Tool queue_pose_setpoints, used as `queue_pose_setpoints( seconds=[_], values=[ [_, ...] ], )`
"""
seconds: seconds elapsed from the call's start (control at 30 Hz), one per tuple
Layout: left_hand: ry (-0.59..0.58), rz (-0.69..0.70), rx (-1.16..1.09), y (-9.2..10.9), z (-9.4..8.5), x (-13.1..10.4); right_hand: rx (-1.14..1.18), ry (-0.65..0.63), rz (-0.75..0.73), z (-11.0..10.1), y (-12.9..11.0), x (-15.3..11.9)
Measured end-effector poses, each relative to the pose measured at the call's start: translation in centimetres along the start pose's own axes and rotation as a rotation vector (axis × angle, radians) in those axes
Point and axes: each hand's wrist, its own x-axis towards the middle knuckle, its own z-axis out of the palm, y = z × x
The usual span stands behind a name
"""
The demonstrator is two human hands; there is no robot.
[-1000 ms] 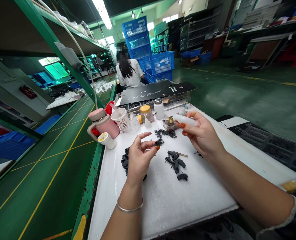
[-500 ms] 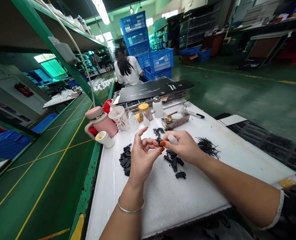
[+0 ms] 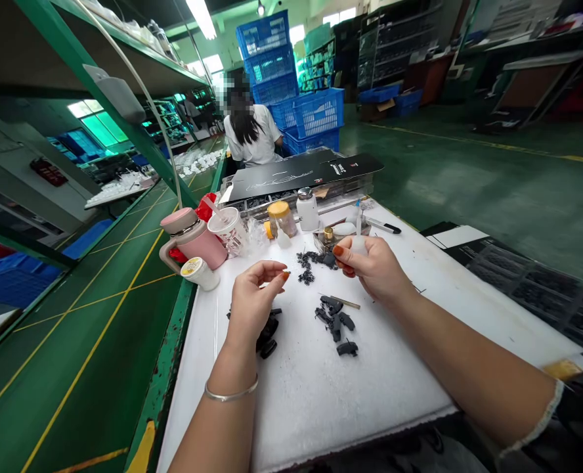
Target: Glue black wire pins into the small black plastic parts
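My left hand (image 3: pixel 256 295) is closed in a pinch over the left part of the white table. Whatever its fingertips hold is too small to make out. My right hand (image 3: pixel 377 268) is wrapped round a small white squeeze bottle (image 3: pixel 359 244), partly hidden by the fingers. Just left of its fingertips shows a dark plastic piece (image 3: pixel 329 260); whether the fingers touch it I cannot tell. Tiny black parts (image 3: pixel 306 270) lie between the hands. Black plastic pieces (image 3: pixel 341 322) lie below the right hand, and a further pile (image 3: pixel 268 335) is partly behind my left wrist.
A pink thermos (image 3: pixel 197 243), a paper cup (image 3: pixel 228 231), a yellow-lidded jar (image 3: pixel 281 220) and a white bottle (image 3: pixel 308 210) line the table's back. A utility knife (image 3: pixel 383 225) lies right of them. A thin tan strip (image 3: pixel 346 302) rests mid-table. Ahead sits a person (image 3: pixel 252 135).
My hands have come apart, the left moving left and the right moving right and up. The bottle in my right hand is now more upright. The thin strip has come into view.
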Motion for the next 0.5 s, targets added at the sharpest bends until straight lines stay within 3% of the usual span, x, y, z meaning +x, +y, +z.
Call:
queue_pose_setpoints(
  seconds=[0.13, 0.23, 0.5],
  values=[
    [-0.069, 0.134, 0.56, -0.3, 0.1, 2.7, -0.004, -0.027, 0.011, 0.2, 0.5, -0.1],
    [-0.173, 0.152, 0.832, -1.3, 0.6, 4.8, -0.002, -0.052, 0.018, 0.5, 0.7, -0.2],
    [-0.157, 0.089, 0.785, -3.7, 2.2, 6.5, -0.076, -0.058, 0.044, 0.6, 0.8, -0.2]
  ],
)
